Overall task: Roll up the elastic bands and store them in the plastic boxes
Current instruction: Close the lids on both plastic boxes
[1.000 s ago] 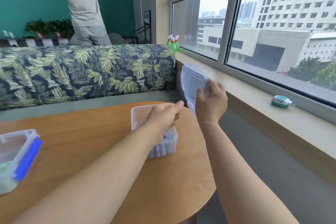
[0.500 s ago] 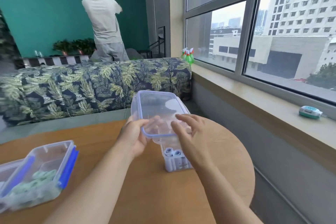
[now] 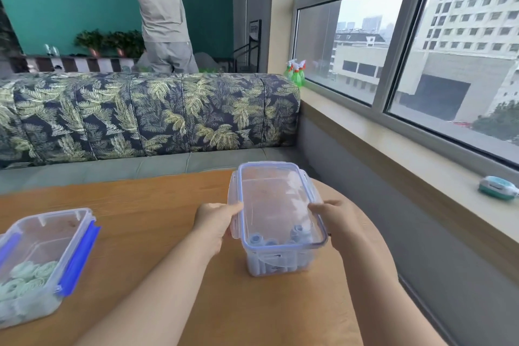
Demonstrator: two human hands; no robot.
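nearly done, i'd say. the blue rolled bands (image 3: 271, 241) stand inside the clear plastic box (image 3: 280, 264) on the worktop (image 3: 157, 205), with the lid (image 3: 276, 205) laid on top. left hand (image 3: 217, 222) and right hand (image 3: 335, 222) pinch its long edges, fingers curled on the rim. the latches look unsnapped, though it's hard to see. a second box (image 3: 42, 239) with green rolls (image 3: 25, 275) sits well to the left.

Left of the lidded box (image 3: 280, 205), another box (image 3: 42, 255) is running off the view's edge; rolled bands (image 3: 271, 241) inside the lidded box are showing only blurrily.
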